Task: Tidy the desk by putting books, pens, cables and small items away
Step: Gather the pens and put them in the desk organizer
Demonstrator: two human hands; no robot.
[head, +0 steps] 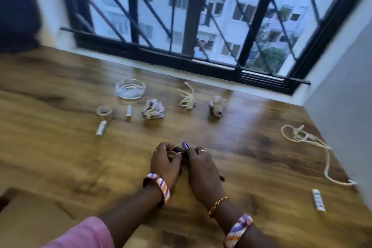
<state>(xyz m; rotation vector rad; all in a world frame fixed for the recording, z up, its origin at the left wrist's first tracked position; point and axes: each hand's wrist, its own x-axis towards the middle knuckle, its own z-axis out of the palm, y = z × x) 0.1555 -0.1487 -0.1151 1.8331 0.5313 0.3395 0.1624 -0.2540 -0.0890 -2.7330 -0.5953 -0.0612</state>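
Observation:
My left hand and my right hand meet at the middle of the wooden desk. Together they hold a bundle of pens, with dark and blue ends showing between the fingers. A dark tip pokes out behind my right hand near the wrist. Farther back lie a roll of tape, two small tubes, two crumpled papers and a coiled cream cord. A long cream cable trails along the right side.
A glass ashtray stands at the back left of the items. A small white strip lies near the right edge. A barred window runs behind the desk and a grey wall bounds the right.

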